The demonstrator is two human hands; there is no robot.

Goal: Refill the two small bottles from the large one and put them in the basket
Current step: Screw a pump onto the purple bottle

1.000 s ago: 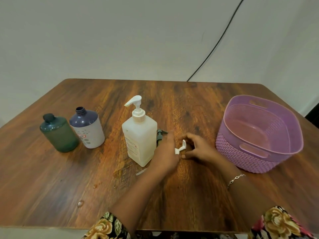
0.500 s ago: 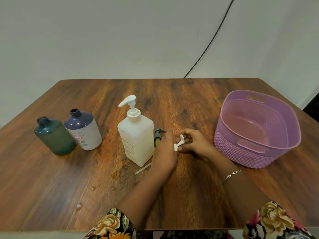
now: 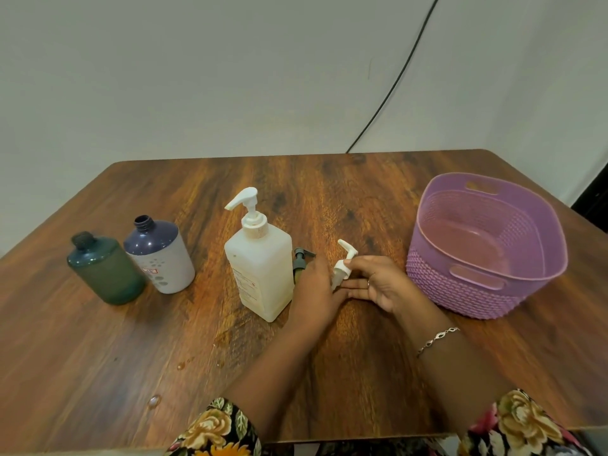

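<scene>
Labels: the large bottle (image 3: pixel 260 274) is white and translucent. It carries a side label with reddish print, too small to read. The purple-and-white bottle (image 3: pixel 161 260) has a small red-bordered sticker and grey dots; the text is illegible. The green bottle (image 3: pixel 105 269) shows no writing. No brand name can be made out anywhere.

Positions: the large bottle stands upright at mid-table (image 3: pixel 98 357) with its dispenser top (image 3: pixel 245 199) fitted. Both small bottles stand upright, touching each other, well apart to its left. The purple-and-white one has an open neck. The purple basket (image 3: pixel 460 291) sits at the right and none of the bottles is in it. A dark pump (image 3: pixel 300 260) lies on the table just beside the large bottle, partly hidden by the left hand.

Hands: the right hand (image 3: pixel 378 284) pinches a small white pump (image 3: pixel 342 266) between thumb and forefinger, nozzle up. The other fingers are extended, and there is a bracelet (image 3: pixel 437 337) at the wrist. The left hand (image 3: pixel 316 291) shows its back to the camera, fingers reaching toward the base of the white pump. I cannot tell whether it grips anything.

Other: droplets (image 3: pixel 154 399) on the near table surface.
</scene>
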